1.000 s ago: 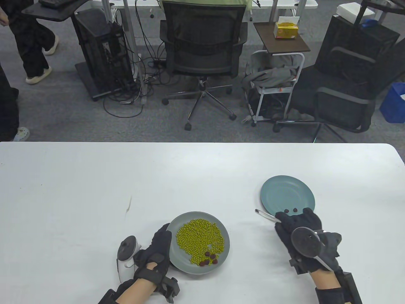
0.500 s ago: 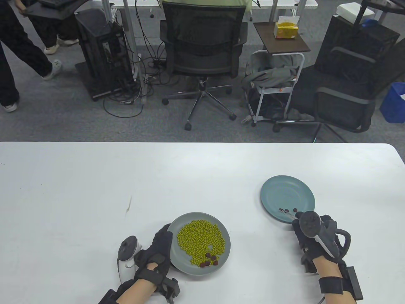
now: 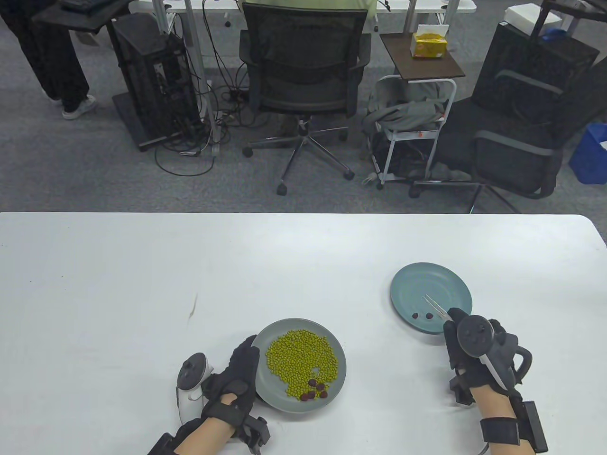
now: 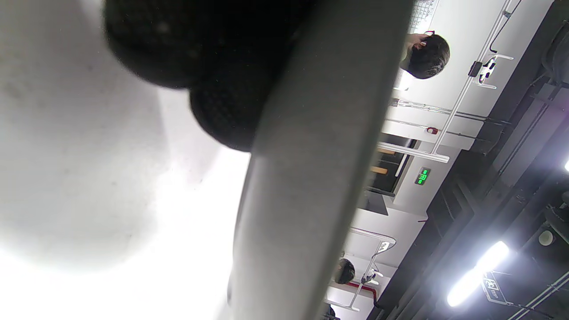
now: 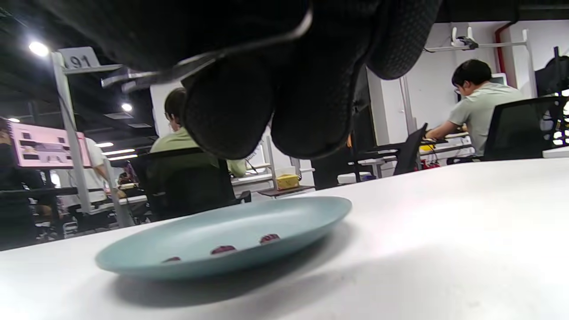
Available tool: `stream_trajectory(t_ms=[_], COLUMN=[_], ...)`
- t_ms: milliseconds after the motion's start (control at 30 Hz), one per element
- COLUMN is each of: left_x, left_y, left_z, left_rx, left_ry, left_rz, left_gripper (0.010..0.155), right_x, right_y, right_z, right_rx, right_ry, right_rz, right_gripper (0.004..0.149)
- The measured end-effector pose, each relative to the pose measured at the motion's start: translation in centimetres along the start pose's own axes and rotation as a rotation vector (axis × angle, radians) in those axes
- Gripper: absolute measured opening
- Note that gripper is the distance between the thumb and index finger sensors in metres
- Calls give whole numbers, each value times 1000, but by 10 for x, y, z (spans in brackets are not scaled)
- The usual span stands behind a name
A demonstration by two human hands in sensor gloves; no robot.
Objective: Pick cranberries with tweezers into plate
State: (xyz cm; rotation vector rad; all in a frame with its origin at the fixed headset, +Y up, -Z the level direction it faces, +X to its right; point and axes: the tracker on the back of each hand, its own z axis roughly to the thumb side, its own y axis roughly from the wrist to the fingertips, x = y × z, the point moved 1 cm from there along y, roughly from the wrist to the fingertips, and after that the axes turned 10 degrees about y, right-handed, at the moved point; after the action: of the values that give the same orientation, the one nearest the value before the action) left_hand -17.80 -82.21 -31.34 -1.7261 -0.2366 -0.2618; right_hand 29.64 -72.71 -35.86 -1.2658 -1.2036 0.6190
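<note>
Lying small, dark red on the teal plate [image 3: 429,284], cranberries [image 3: 428,315]; right fingers [image 3: 456,316] clamped on tweezers [image 3: 436,305]

Thin metal tweezers [image 3: 436,306] slant, tips apart, over the round teal plate [image 3: 446,282] at right, where dark red cranberries [image 3: 428,315] lie near its front edge. More cranberries [image 3: 315,388] sit in the grey plate [image 3: 335,342] at left.

Black-gloved hands [image 3: 237,374], bare forearms
</note>
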Motion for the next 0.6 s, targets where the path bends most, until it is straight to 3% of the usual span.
stream_trajectory(t_ms=[300, 600], left_x=[0, -2], left_y=[0, 0], left_z=[0, 1], left_rx=[-5, -6], left_ry=[-14, -22], left_rz=[4, 16], left_gripper=[63, 63], right_x=[-13, -14], right_y=[-17, -58], right_z=[38, 92], right_rx=[239, 524], right_ry=[48, 57], right_rz=[85, 37], right_gripper=[50, 50])
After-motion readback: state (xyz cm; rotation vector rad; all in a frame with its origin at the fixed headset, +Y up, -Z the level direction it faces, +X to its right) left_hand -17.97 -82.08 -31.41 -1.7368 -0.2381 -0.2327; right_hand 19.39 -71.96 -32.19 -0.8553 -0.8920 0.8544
